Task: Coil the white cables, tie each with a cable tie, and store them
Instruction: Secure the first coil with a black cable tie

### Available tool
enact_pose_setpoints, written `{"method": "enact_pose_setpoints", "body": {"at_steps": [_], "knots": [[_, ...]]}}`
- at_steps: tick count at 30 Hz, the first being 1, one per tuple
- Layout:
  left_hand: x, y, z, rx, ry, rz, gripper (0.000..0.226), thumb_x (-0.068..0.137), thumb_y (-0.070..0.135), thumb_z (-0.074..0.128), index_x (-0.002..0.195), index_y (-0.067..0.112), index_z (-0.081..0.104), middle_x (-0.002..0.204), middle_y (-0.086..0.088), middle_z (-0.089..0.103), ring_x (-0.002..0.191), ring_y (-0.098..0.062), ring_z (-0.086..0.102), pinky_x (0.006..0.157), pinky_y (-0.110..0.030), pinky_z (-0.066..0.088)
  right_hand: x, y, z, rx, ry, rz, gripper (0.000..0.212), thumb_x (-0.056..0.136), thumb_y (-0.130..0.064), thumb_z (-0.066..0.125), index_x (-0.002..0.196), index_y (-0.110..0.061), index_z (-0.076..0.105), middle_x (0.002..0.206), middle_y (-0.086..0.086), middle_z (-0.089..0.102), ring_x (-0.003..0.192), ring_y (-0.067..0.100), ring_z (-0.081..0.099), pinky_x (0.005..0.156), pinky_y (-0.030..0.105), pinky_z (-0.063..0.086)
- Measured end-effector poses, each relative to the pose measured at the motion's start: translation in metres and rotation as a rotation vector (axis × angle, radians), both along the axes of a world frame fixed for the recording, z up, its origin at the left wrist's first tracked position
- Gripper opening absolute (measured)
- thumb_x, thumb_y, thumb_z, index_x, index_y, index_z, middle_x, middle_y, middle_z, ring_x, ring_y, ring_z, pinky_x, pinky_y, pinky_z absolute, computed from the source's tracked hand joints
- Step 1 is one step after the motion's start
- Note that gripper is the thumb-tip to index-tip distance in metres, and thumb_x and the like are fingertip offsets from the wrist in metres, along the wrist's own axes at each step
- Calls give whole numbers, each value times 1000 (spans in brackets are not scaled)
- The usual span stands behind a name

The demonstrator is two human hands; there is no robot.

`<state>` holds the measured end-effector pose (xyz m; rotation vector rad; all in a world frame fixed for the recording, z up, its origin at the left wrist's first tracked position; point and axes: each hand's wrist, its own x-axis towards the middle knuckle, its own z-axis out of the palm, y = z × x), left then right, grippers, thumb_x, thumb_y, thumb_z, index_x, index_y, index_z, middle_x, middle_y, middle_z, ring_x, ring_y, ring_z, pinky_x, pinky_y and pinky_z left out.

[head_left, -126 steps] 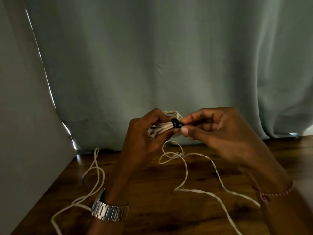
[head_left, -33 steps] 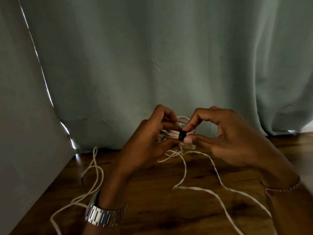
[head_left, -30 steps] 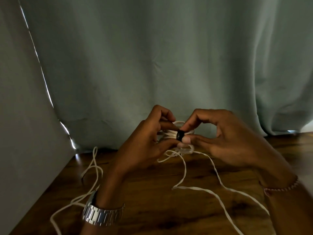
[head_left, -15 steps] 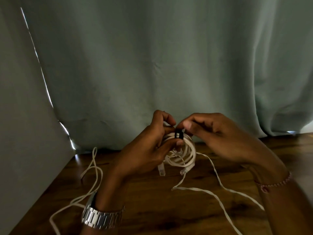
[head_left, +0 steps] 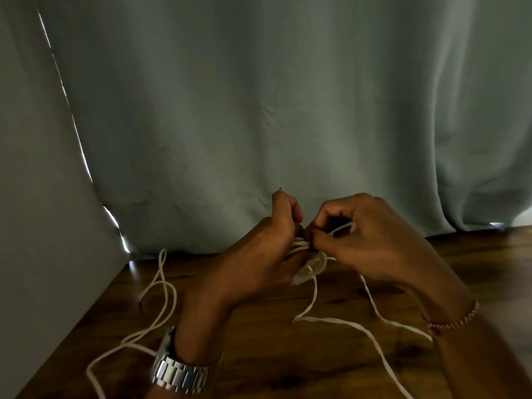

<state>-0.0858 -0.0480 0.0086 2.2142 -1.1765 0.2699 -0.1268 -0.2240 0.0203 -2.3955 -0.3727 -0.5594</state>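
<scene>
A small coil of white cable [head_left: 312, 264] is held just above the wooden table, mostly hidden between my two hands. My left hand [head_left: 259, 254], with a metal watch on the wrist, grips the coil from the left. My right hand [head_left: 371, 240] pinches the coil's top with thumb and forefinger. The black cable tie seen earlier is covered by my fingers. A second white cable [head_left: 345, 323] lies loose on the table and runs toward the lower right. Another loose white cable [head_left: 161, 300] snakes along the left side.
The wooden table [head_left: 259, 341] reaches back to a pale green curtain [head_left: 259, 110]. A grey wall [head_left: 43, 226] bounds the table on the left. Bright slits of daylight show at the curtain's edges.
The coil hung open and its black tie was in plain view half a second ago. Now both hands have closed over it and dropped a little lower; the tie is hidden.
</scene>
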Motion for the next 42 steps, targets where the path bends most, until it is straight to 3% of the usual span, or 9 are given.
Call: {"method": "enact_pose_setpoints", "body": {"at_steps": [4,9,12,15,19,23,29,33,42], "knots": [[0,-5,-1,6,-10,30,46,91,13,68,102,24,25,83,4,58,76,-6,63,64,-19,53,-1,-2,1,-20,17,-12,7,81,-29,77,79,-32,70,80,-17,71,78,-4,67,75,20,53],[4,-1,-2,-36,28,4,46,90,14,71,97,32,29,87,2,66,77,-7,68,63,-24,55,1,-15,5,39,165,56,6,91,-34,68,88,-34,72,87,-17,73,86,-1,67,85,33,56],[5,-1,-4,-75,114,-35,43,87,16,75,101,25,35,90,-2,70,80,-5,70,67,-28,58,1,-20,6,-12,242,89,12,94,-38,61,91,-36,71,87,-18,72,84,-2,66,82,31,53],[5,1,-4,-178,246,-91,43,85,14,76,106,18,38,97,-9,74,87,-13,74,72,-35,61,1,-18,5,-34,227,105,17,98,-41,54,93,-34,69,76,-22,67,69,-7,60,66,22,42],[8,8,-2,-295,375,-156,45,81,18,76,108,15,40,102,-9,75,90,-21,74,74,-33,58,3,-10,3,37,167,105,19,99,-41,51,93,-34,67,76,-21,67,67,-5,60,62,19,40],[12,11,-3,-341,363,-218,34,87,7,71,107,10,44,98,-11,75,88,-25,74,73,-35,59,6,-1,1,170,106,107,21,99,-40,52,92,-30,69,81,-8,72,73,7,67,68,29,54],[12,15,-1,-369,323,-263,29,88,4,67,106,1,44,96,-16,75,86,-26,74,74,-32,60,9,5,-2,242,100,123,20,100,-33,53,92,-27,69,76,-8,72,65,6,67,60,18,51],[10,17,0,-380,292,-258,25,89,5,67,103,6,47,93,-15,74,84,-28,74,76,-42,62,11,9,-3,304,69,94,20,101,-29,53,91,-24,69,71,-9,71,60,1,66,54,12,46],[10,20,1,-419,257,-208,18,91,10,64,98,4,48,85,-10,70,73,-12,69,67,-24,56,17,24,-12,362,33,10,22,101,-36,50,95,-24,68,76,-2,70,65,9,66,62,26,54]]}}
